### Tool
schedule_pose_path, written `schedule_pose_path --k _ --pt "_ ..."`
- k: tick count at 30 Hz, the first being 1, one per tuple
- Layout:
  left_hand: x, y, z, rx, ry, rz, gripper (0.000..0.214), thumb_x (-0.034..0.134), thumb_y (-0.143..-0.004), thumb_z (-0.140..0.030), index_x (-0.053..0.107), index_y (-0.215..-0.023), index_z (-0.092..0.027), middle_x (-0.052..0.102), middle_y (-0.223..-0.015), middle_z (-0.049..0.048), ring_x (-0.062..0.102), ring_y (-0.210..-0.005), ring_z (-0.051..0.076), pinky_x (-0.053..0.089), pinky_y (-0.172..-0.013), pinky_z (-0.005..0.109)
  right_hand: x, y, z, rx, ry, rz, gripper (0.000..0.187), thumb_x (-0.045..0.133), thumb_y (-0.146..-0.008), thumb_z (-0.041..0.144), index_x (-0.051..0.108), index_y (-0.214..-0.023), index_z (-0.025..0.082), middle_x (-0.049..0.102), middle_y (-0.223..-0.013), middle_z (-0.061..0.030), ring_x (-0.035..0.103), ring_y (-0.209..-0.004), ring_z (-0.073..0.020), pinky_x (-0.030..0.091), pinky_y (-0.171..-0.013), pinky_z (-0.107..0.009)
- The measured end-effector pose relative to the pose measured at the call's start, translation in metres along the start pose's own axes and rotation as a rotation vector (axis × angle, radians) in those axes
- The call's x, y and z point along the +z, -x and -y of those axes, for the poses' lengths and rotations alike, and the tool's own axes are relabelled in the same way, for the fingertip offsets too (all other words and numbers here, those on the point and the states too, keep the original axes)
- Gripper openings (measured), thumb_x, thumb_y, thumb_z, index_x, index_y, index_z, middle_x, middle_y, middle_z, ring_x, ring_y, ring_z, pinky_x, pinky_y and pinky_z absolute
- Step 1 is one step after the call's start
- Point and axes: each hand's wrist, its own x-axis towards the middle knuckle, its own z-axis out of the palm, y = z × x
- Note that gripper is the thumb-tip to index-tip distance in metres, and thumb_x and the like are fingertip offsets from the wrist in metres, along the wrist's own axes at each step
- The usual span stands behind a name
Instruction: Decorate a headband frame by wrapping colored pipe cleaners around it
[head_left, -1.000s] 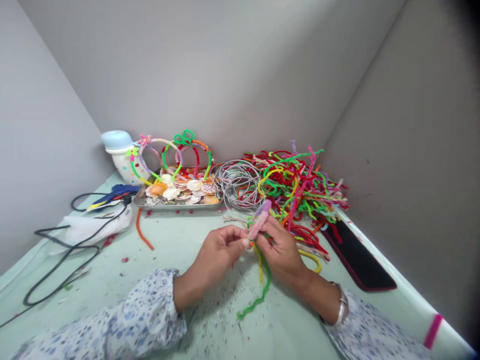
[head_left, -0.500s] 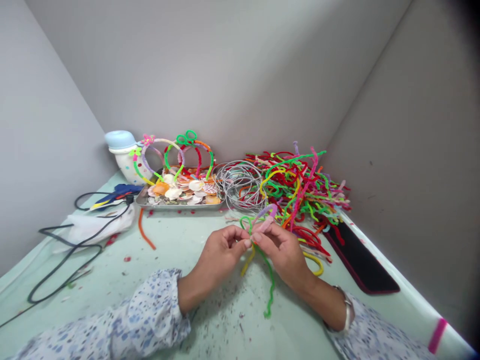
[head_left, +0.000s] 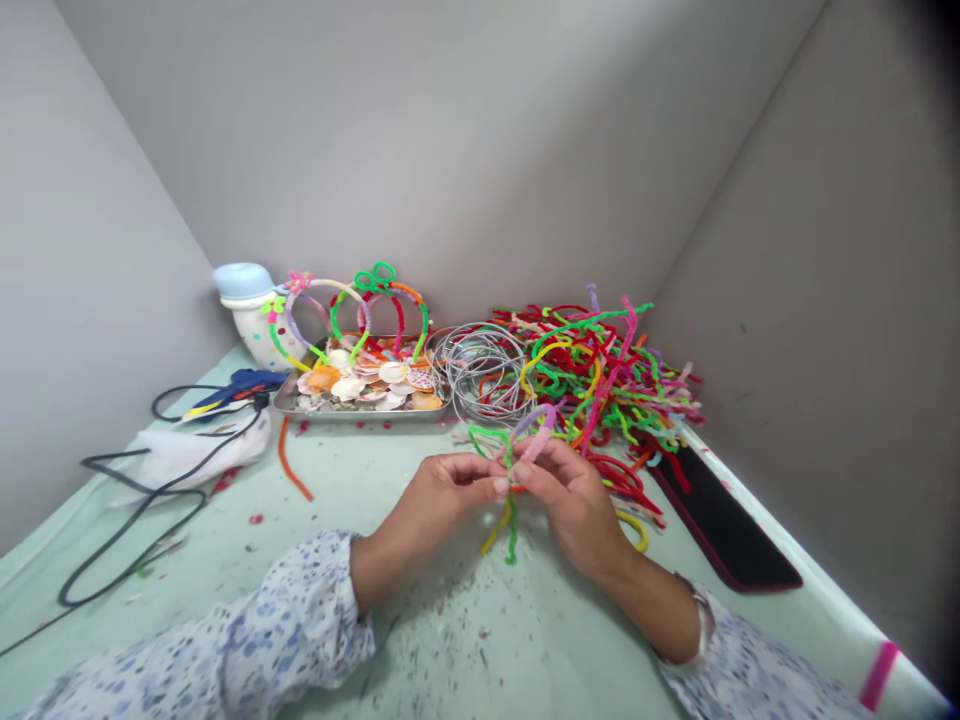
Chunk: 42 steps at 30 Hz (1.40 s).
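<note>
Both hands meet over the front of the table around a pipe-cleaner headband [head_left: 541, 432] with purple, pink, orange and yellow stretches. A green pipe cleaner [head_left: 491, 434] crosses it, bent into a loop above the fingers, its tail hanging below. My left hand [head_left: 446, 500] pinches thumb against fingers where the green strand meets the band; the exact contact is partly hidden. From the other side, my right hand [head_left: 574, 505] grips the headband between thumb and fingers, close to the crossing.
Behind are a metal tray of shells [head_left: 360, 412], finished headbands [head_left: 330, 283], a wire coil [head_left: 484, 375] and a heap of pipe cleaners [head_left: 600, 370]. A black cable [head_left: 142, 490] lies left, near a white plastic bag [head_left: 202, 452]. A black pad [head_left: 731, 530] lies right.
The green pipe cleaner's hanging tail has swung left and now looks shorter below the hands. Its upper loop has widened to the left. Both hands stay close together.
</note>
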Motion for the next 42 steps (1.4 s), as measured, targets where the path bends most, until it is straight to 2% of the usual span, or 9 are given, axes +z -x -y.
schedule_pose_path --k 7,12,17,21,27,33,35,38,42 --pt "0.003 -0.001 0.001 -0.023 0.041 0.017 0.022 0.071 -0.074 -0.031 0.074 -0.088 -0.014 0.07 -0.08 0.0063 0.06 -0.07 0.016 0.044 -0.068 0.027 0.0 0.0 0.001 0.036 -0.093 0.032 0.03 0.066 -0.08 0.031 0.056 -0.108 0.025 0.066 -0.096 -0.0026 0.064 -0.089 -0.0184 0.051 -0.079 -0.031" --pt "0.006 0.002 -0.004 0.059 0.073 0.062 0.023 0.071 -0.074 -0.031 0.075 -0.09 -0.016 0.071 -0.086 0.0069 0.061 -0.081 0.019 0.044 -0.077 0.03 0.003 0.001 0.007 -0.003 -0.061 0.07 0.022 0.062 -0.083 0.031 0.054 -0.102 0.025 0.066 -0.095 -0.0034 0.063 -0.089 -0.0192 0.051 -0.08 -0.034" --pt "0.001 0.001 -0.014 0.128 0.037 -0.064 0.015 0.071 -0.073 -0.029 0.074 -0.083 -0.017 0.068 -0.08 0.0029 0.057 -0.074 0.015 0.043 -0.072 0.027 0.0 -0.004 0.01 -0.134 0.004 0.038 0.023 0.058 -0.084 0.034 0.055 -0.105 0.026 0.064 -0.105 -0.0047 0.061 -0.099 -0.0208 0.05 -0.086 -0.037" --pt "-0.009 -0.002 -0.026 0.262 0.05 -0.229 0.01 0.072 -0.072 -0.027 0.072 -0.077 -0.018 0.063 -0.075 -0.0009 0.053 -0.072 0.012 0.042 -0.072 0.025 -0.004 -0.008 0.003 -0.13 0.339 0.018 0.013 0.058 -0.085 0.032 0.06 -0.094 0.022 0.064 -0.085 -0.0027 0.06 -0.078 -0.0177 0.05 -0.068 -0.031" --pt "-0.018 -0.007 -0.028 0.353 -0.046 -0.412 0.014 0.07 -0.075 -0.028 0.073 -0.086 -0.02 0.065 -0.082 -0.0008 0.053 -0.077 0.013 0.042 -0.073 0.024 -0.007 -0.01 -0.009 -0.462 0.981 0.348 0.009 0.063 -0.083 0.024 0.068 -0.09 0.021 0.062 -0.083 -0.0044 0.056 -0.081 -0.0192 0.043 -0.073 -0.033" --pt "-0.018 -0.01 -0.016 0.29 -0.098 -0.483 0.019 0.072 -0.071 -0.03 0.075 -0.087 -0.019 0.07 -0.082 0.0011 0.058 -0.077 0.015 0.044 -0.073 0.026 -0.02 -0.042 -0.02 -0.494 1.192 0.153 0.01 0.061 -0.085 0.026 0.067 -0.081 0.019 0.061 -0.076 -0.0045 0.054 -0.076 -0.0196 0.043 -0.072 -0.033" --pt "-0.018 -0.011 -0.014 0.284 -0.114 -0.501 0.018 0.072 -0.071 -0.029 0.074 -0.085 -0.019 0.071 -0.083 0.0016 0.06 -0.078 0.016 0.045 -0.073 0.026 -0.022 -0.05 -0.018 -0.474 1.134 0.102 0.007 0.065 -0.082 0.025 0.067 -0.085 0.019 0.062 -0.081 -0.0049 0.055 -0.08 -0.0206 0.044 -0.073 -0.034" --pt "-0.019 -0.011 -0.01 0.327 -0.176 -0.499 0.011 0.071 -0.072 -0.026 0.074 -0.08 -0.019 0.07 -0.081 0.0017 0.06 -0.079 0.017 0.045 -0.075 0.027 -0.017 -0.045 -0.011 -0.487 0.897 0.046 0.019 0.063 -0.082 0.022 0.063 -0.102 0.02 0.063 -0.096 -0.0067 0.056 -0.093 -0.0219 0.045 -0.083 -0.038" --pt "-0.015 -0.007 -0.001 0.336 -0.305 -0.44 0.011 0.069 -0.075 -0.026 0.075 -0.082 -0.02 0.068 -0.077 0.0026 0.059 -0.073 0.017 0.045 -0.07 0.027 -0.001 -0.023 -0.002 -0.326 0.485 0.089 0.02 0.056 -0.088 0.03 0.06 -0.106 0.022 0.061 -0.092 -0.0042 0.058 -0.084 -0.018 0.049 -0.074 -0.031"
